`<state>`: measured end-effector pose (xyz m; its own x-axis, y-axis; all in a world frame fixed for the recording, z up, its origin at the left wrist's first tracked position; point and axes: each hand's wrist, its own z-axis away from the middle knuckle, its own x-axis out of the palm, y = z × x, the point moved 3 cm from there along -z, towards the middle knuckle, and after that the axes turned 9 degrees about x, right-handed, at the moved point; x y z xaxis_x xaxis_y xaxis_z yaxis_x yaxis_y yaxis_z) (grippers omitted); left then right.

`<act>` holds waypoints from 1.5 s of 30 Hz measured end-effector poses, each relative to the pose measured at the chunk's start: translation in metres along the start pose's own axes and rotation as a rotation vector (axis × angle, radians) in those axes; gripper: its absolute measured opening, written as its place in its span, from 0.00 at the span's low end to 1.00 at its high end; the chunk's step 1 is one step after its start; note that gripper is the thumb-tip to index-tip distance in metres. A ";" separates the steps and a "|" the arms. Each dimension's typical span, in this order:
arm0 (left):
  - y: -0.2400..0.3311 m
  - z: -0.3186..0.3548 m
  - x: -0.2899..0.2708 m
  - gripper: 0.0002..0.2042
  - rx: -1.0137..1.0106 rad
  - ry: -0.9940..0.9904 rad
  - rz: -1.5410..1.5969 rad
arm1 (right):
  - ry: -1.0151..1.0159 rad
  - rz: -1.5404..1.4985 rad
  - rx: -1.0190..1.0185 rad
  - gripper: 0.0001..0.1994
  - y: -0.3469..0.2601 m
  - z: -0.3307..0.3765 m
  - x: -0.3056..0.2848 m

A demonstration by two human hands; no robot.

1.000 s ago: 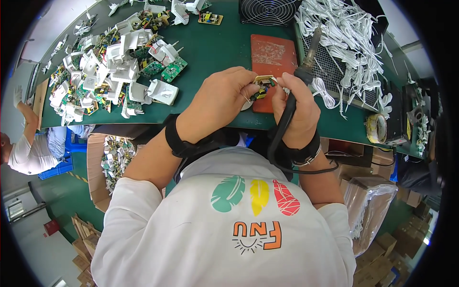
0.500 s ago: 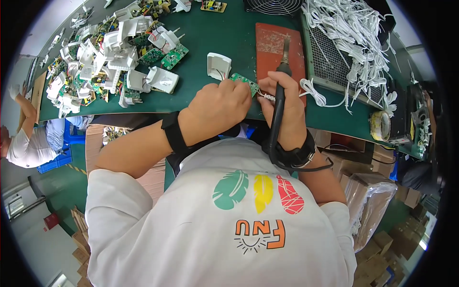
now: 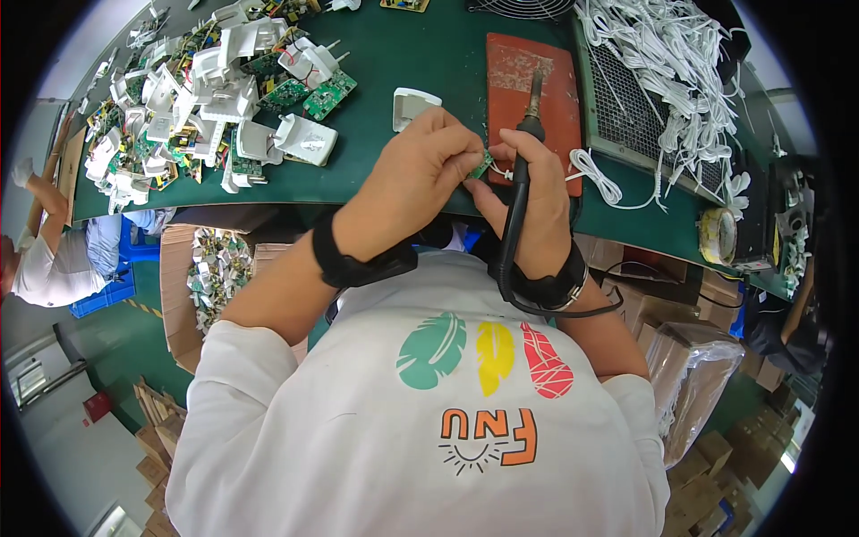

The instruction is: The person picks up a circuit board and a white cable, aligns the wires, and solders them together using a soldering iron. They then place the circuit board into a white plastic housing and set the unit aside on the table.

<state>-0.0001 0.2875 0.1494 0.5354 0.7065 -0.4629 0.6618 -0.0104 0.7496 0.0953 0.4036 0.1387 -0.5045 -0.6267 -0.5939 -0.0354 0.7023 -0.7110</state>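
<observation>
My left hand [image 3: 420, 170] pinches a small green circuit board [image 3: 484, 165], mostly hidden behind its fingers. In my right hand [image 3: 542, 201] is a soldering iron [image 3: 517, 210] with a black handle, its metal tip pointing away over the red board. The right thumb reaches toward the circuit board's edge, and a white cable [image 3: 591, 176] runs from between the hands to a small coil on the right. Just beyond my left fingers stands a white plug housing [image 3: 414, 105]; whether its wires still join the circuit board is hidden.
A heap of white plug housings and circuit boards [image 3: 206, 98] covers the table's left. At right, white cables [image 3: 662, 72] lie on a mesh tray [image 3: 617, 98] beside a red board [image 3: 559, 85] and a tape roll [image 3: 717, 234]. Another person [image 3: 67, 259] is at far left.
My left hand has turned and shifted its grip, covering more of the circuit board. The right thumb has moved off the cable's end. An open carton below the table shows more.
</observation>
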 end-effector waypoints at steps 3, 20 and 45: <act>-0.006 0.002 0.010 0.04 -0.052 0.053 -0.031 | 0.018 -0.120 0.101 0.28 0.004 0.000 -0.006; -0.007 -0.002 0.016 0.02 -0.081 0.025 -0.137 | 0.015 -0.226 0.207 0.10 0.001 0.016 -0.057; -0.009 -0.006 0.015 0.02 -0.087 0.023 -0.167 | 0.047 -0.260 0.197 0.09 0.006 0.010 -0.058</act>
<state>-0.0010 0.3025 0.1385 0.4092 0.7091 -0.5742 0.6922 0.1688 0.7017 0.1333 0.4412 0.1652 -0.5395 -0.7573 -0.3680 -0.0033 0.4389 -0.8985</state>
